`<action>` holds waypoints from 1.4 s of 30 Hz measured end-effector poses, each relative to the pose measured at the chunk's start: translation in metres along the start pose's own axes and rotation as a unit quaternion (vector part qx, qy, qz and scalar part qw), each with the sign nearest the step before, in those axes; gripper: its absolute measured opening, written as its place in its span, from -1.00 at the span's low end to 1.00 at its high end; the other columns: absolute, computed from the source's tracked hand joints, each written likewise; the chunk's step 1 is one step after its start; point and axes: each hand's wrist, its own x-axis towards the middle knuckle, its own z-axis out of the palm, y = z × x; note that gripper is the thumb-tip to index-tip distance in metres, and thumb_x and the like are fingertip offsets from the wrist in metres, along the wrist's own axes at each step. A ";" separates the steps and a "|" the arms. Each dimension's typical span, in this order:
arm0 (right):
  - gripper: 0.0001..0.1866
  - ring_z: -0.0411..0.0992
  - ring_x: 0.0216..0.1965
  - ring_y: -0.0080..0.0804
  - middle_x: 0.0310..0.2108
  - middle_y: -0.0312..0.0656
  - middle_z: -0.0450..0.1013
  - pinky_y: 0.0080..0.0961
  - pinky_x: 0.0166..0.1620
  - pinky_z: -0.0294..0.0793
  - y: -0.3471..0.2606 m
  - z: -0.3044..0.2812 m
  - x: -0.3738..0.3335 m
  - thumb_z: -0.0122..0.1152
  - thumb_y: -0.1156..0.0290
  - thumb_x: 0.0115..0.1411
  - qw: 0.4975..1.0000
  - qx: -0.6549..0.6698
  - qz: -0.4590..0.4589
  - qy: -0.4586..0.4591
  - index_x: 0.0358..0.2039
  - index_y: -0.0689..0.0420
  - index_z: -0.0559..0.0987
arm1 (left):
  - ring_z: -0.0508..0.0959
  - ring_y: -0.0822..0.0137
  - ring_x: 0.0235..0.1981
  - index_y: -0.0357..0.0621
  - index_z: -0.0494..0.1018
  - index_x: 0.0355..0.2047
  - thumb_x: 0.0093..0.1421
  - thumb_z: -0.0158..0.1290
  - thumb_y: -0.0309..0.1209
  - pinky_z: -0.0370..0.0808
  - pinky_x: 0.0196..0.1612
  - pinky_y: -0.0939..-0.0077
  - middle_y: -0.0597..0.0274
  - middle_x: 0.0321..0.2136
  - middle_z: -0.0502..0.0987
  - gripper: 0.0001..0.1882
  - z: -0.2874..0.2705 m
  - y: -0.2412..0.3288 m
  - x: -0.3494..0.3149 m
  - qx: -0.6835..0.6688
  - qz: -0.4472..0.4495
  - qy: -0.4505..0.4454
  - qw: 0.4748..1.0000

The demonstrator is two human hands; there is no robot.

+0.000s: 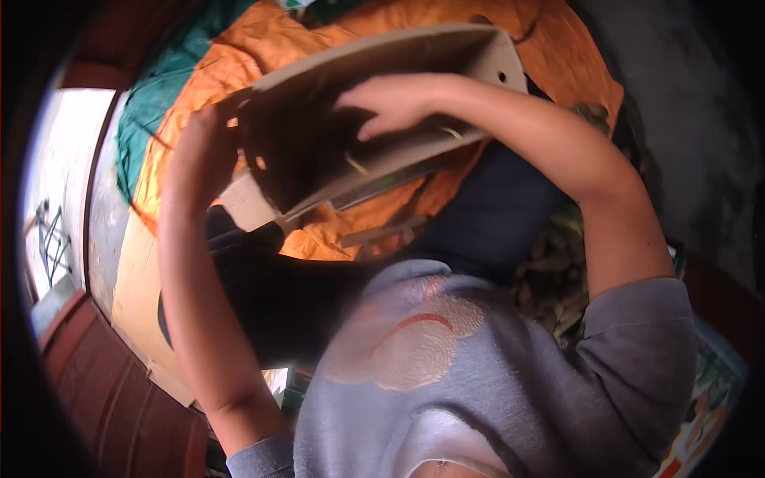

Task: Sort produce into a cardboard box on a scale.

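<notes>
Overhead, both bare hands hold a brown cardboard box [374,103] raised in front of the person's chest, its open side tilted toward the camera so the dark inside shows. Left hand [199,151] grips the box's left edge, fingers curled round the wall and mostly hidden behind it. Right hand [394,99] reaches into the opening, fingers [374,127] spread loosely and bent down against the lower inner wall. Beneath the box lies a crumpled orange cloth [319,40], with a green cloth [163,88] beside it on the left. A flat cardboard sheet [135,279] lies on the floor at lower left. Lower in view is the person's grey shirt [478,382].
</notes>
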 end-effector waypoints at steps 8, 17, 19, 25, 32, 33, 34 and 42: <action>-0.52 0.45 0.07 -0.37 0.07 -0.09 0.46 -0.39 0.17 0.45 -0.019 -0.014 -0.298 0.18 0.42 0.36 0.866 0.229 0.249 0.369 0.26 0.17 0.37 | 0.69 0.18 -0.18 0.05 0.36 0.30 0.33 0.00 -0.61 0.55 -0.16 0.33 -0.07 -0.10 0.64 -0.46 0.015 -0.010 0.008 0.008 0.036 -0.013 0.999; -0.45 0.43 0.16 -0.20 0.15 -0.03 0.47 -0.29 0.17 0.42 0.074 0.306 -0.518 0.28 0.24 0.29 0.624 0.346 0.566 0.413 0.23 0.18 0.42 | 0.61 0.43 -0.20 0.20 0.20 0.40 0.43 0.01 -0.38 0.49 -0.09 0.45 0.14 -0.13 0.67 -0.44 0.029 -0.019 0.009 0.049 0.034 -0.004 0.998; -0.41 0.38 0.22 -0.18 0.21 -0.04 0.41 -0.30 0.23 0.35 0.083 0.376 -0.530 0.29 0.26 0.27 0.598 0.337 0.628 0.368 0.26 0.19 0.39 | 0.57 0.56 -0.22 0.26 0.23 0.40 0.42 0.03 -0.34 0.47 -0.13 0.54 0.23 -0.19 0.68 -0.44 0.032 -0.023 0.008 0.058 0.007 0.021 0.998; -0.15 0.38 0.18 -0.01 0.23 0.06 0.31 -0.01 0.01 0.58 0.088 0.536 -0.584 0.36 0.35 0.18 0.433 0.381 0.740 0.347 0.40 0.18 0.12 | 0.33 0.63 -0.41 0.20 0.34 0.34 0.41 0.05 -0.37 0.34 -0.29 0.67 0.39 -0.47 0.46 -0.50 0.059 -0.004 0.021 0.011 0.020 0.083 0.996; 0.12 0.35 0.21 -0.02 0.29 0.02 0.24 0.01 0.01 0.62 0.087 0.517 -0.483 0.56 0.15 -0.01 0.375 0.344 0.813 0.282 0.43 0.11 0.05 | 0.64 0.40 -0.23 0.25 0.37 0.30 0.38 0.07 -0.38 0.51 -0.09 0.38 0.15 -0.23 0.69 -0.51 0.028 0.011 -0.005 0.068 -0.048 0.084 0.993; 0.18 0.34 0.21 -0.05 0.30 0.02 0.23 -0.01 0.01 0.62 0.088 0.518 -0.477 0.62 0.10 -0.07 0.356 0.294 0.854 0.238 0.42 0.10 0.05 | 0.64 0.38 -0.24 0.25 0.37 0.30 0.37 0.07 -0.36 0.51 -0.10 0.37 0.14 -0.23 0.69 -0.51 0.024 0.018 -0.005 0.093 -0.058 0.082 0.991; 0.18 0.34 0.21 -0.05 0.30 0.02 0.23 -0.01 0.01 0.62 0.089 0.520 -0.467 0.62 0.10 -0.07 0.365 0.299 0.849 0.239 0.42 0.10 0.05 | 0.64 0.36 -0.26 0.26 0.37 0.30 0.37 0.08 -0.34 0.51 -0.10 0.35 0.13 -0.23 0.69 -0.51 0.018 0.026 -0.005 0.118 -0.070 0.080 0.987; 0.05 0.46 0.07 -0.08 0.18 0.01 0.39 -0.15 0.05 0.53 0.091 0.510 -0.491 0.63 0.04 -0.16 0.380 0.344 0.794 0.326 0.23 0.30 0.28 | 0.69 0.27 -0.18 0.13 0.44 0.23 0.32 0.08 -0.48 0.57 -0.11 0.34 0.08 -0.27 0.69 -0.53 0.021 0.007 0.006 0.027 -0.014 0.086 0.996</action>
